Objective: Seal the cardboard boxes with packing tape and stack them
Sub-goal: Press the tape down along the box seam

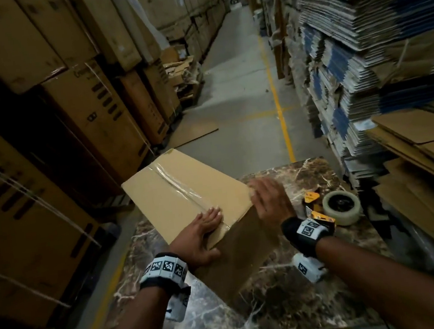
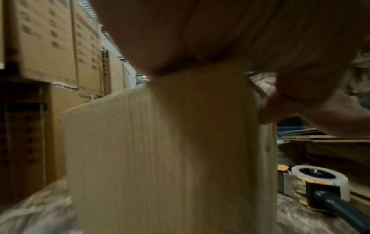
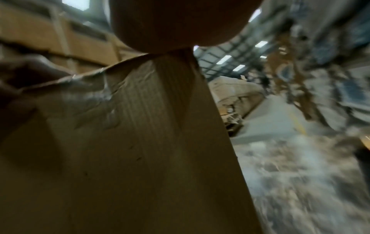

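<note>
A long brown cardboard box (image 1: 175,194) lies on the marble-patterned table (image 1: 333,273), its far end jutting past the table's left edge. Clear tape (image 1: 174,183) runs along its top seam and wrinkles down the near end face (image 3: 96,98). My left hand (image 1: 204,227) lies flat on the near top edge, fingers straight over the tape. My right hand (image 1: 269,199) is at the box's near right corner, fingers over the edge and blurred. A tape dispenser with a clear roll (image 1: 341,207) lies on the table right of the box, also visible in the left wrist view (image 2: 320,182).
Tall stacks of large cartons (image 1: 42,131) line the left. Flattened cardboard piles (image 1: 360,51) and loose sheets (image 1: 427,152) fill the right. A concrete aisle with a yellow line (image 1: 276,97) runs ahead. A flat cardboard sheet (image 1: 193,134) lies on the floor.
</note>
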The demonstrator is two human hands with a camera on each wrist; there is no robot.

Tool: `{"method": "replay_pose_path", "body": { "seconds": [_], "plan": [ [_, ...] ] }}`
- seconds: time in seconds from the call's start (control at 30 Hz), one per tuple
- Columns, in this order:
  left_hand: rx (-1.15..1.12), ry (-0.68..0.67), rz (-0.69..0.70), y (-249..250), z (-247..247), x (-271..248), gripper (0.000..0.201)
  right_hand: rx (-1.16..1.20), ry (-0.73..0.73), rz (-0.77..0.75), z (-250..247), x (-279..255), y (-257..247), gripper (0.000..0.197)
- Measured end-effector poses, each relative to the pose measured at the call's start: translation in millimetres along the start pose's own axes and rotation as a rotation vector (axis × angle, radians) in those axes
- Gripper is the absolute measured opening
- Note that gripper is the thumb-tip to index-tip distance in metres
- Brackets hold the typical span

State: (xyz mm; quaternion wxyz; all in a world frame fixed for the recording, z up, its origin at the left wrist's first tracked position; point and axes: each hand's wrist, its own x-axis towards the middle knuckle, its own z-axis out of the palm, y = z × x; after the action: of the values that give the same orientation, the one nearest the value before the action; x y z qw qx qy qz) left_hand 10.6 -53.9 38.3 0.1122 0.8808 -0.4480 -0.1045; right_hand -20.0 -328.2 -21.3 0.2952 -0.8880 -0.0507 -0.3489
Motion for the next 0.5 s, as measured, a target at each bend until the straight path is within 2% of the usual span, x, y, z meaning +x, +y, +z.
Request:
{"method": "replay_pose_path", "body": {
  "seconds": [0.07, 0.13, 0.2, 0.33, 0.5],
  "plan": [
    [-0.032, 0.094, 0.026, 1.5, 9.1, -11.7, 0.089, -0.004, -0.113, -0.203, 12.1, 0.8, -7.8, 0.039],
    [-0.006, 0.19, 0.039, 4.0, 18.5, -21.8, 0.081, -0.008, -0.181, -0.292, 19.3, -1.7, -12.2, 0.042],
    [0.084, 0.258, 0.055, 6.1, 24.0, -28.6, 0.077, -0.008, -0.167, -0.283, 21.0, -4.4, -14.6, 0.043],
    [0.293, 0.305, 0.078, 4.5, 26.1, -39.7, 0.071, -0.011, -0.129, -0.276, 20.2, -17.0, -19.0, 0.044],
    [0.317, 0.475, -0.014, -9.8, 25.6, -63.9, 0.048, -0.068, -0.082, -0.29, 25.7, -34.4, -34.8, 0.041]
  ]
}}
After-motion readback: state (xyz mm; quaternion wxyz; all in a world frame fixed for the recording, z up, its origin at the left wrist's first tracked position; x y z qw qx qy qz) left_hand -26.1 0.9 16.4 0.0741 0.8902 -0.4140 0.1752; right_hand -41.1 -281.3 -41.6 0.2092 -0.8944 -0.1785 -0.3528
